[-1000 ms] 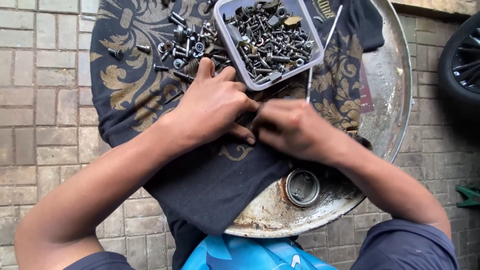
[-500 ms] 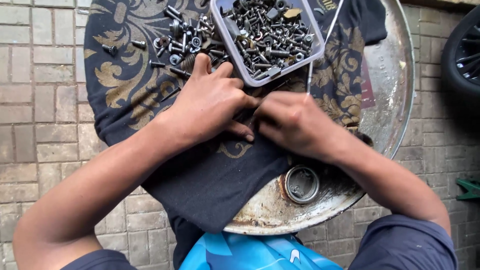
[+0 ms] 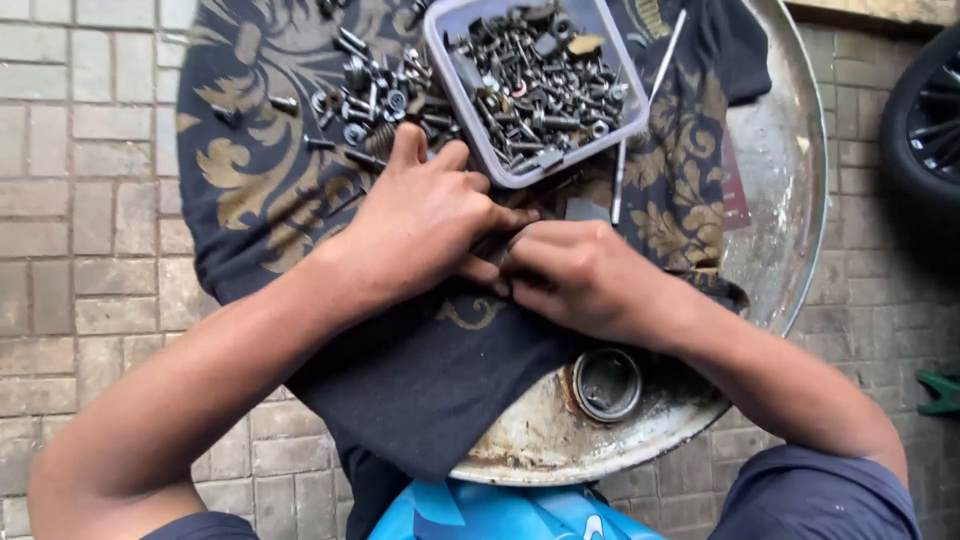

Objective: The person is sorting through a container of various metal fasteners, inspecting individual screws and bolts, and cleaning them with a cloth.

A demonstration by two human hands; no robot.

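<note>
Head view looks straight down on two hands meeting at the middle of a dark cloth (image 3: 400, 390) with gold ornament. The left hand (image 3: 425, 225) lies palm down, fingers spread loosely and pointing right, thumb stretched toward the far side; its fingertips touch the right hand (image 3: 575, 275). The right hand is curled, fingers bent under and knuckles up, pressed against the cloth. Whether either hand grips anything cannot be told, since the spot where they meet is hidden by the fingers.

Just beyond the hands, on the far side, stands a pale plastic tray (image 3: 440, 55) heaped with bolts, nuts and washers. To its left a loose scatter of screws and washers (image 3: 370, 90) lies on the cloth, close to the left thumb. A thin metal rod (image 3: 640, 110) lies along the tray's right edge.

The cloth is draped over a round, rusty metal drum lid (image 3: 780, 200), whose bung hole (image 3: 606, 384) shows near the right forearm. Around it is brick paving (image 3: 80, 200); a dark tyre (image 3: 915, 120) stands at far right.
</note>
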